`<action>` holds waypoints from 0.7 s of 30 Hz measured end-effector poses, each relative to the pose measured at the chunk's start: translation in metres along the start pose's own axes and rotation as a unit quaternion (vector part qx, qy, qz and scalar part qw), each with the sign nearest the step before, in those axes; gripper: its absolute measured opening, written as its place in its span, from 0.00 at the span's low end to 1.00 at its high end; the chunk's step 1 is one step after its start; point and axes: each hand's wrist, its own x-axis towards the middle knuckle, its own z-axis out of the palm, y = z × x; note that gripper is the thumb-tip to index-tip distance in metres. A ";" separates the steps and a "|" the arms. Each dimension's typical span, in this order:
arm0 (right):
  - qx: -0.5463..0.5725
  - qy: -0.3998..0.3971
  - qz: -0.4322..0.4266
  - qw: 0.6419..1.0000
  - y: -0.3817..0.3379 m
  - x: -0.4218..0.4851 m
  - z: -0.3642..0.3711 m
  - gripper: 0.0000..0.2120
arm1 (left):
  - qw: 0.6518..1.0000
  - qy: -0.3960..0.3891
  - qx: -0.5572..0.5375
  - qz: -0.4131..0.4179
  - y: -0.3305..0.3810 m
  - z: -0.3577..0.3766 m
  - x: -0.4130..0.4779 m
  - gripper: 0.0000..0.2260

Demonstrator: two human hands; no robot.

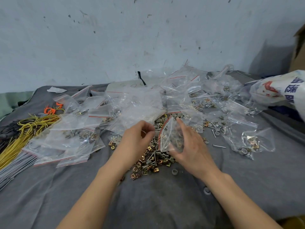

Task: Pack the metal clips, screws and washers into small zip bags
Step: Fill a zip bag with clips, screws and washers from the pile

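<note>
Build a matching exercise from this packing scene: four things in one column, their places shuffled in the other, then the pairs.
Things
1. zip bag
2. yellow wires
3. printed sack
4. loose clips

Places
A. at the far right edge of the view
B. piled on the grey cloth, between the wrists
C. held in the right hand
D. at the far left of the cloth

Pairs: 1-C, 2-D, 3-A, 4-B

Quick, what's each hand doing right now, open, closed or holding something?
Left hand: fingers curled; whether they pinch anything cannot be told.
Right hand: holds the small clear red-striped zip bag.
</note>
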 end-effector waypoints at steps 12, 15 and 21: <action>0.004 0.006 -0.013 1.000 0.003 0.001 -0.001 0.44 | 0.980 -0.058 -0.189 -0.023 0.024 -0.006 0.009 0.11; 0.006 0.000 -0.008 1.000 0.004 0.001 -0.002 0.46 | 0.997 -0.044 -0.060 -0.032 0.008 -0.021 0.005 0.08; 0.012 0.000 0.006 1.000 0.004 0.002 -0.002 0.46 | 0.947 -0.195 0.255 0.002 -0.017 -0.014 -0.020 0.09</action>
